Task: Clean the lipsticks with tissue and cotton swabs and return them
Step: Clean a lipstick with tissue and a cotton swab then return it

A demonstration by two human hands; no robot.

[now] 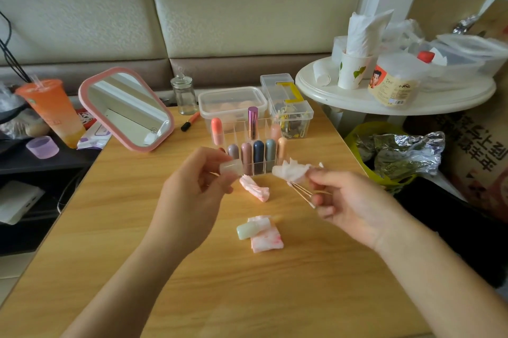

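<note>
Progress: about midway, by my judgement; one lipstick is apart and being wiped, and it has not been returned.
Done so far: two pink-stained tissues lie on the counter (275, 296), a twisted tissue (254, 188) at 12 o'clock of the centre and a folded tissue (268, 240) just below it, which suggests some wiping is finished.
Left to do: finish the cap, close the tube, stand it in the rack (261, 170), then probably do the other lipsticks (258, 152).
Left hand (192, 189): pinches a small, cloudy-clear cap (232, 167) between thumb and fingertips, held up in front of the rack.
Right hand (346, 200): grips a white tissue wad (291, 172) together with several cotton swabs (301, 191), at 3 o'clock of the cap and apart from it.
Tube (247, 230): pale green, short, rounded end, lying on its side on the folded tissue at 6 o'clock of the hands.
Rack: clear plastic, at 12 o'clock of the hands, with coloured capsule-shaped lipsticks upright in front and gaps in the back row.
</note>
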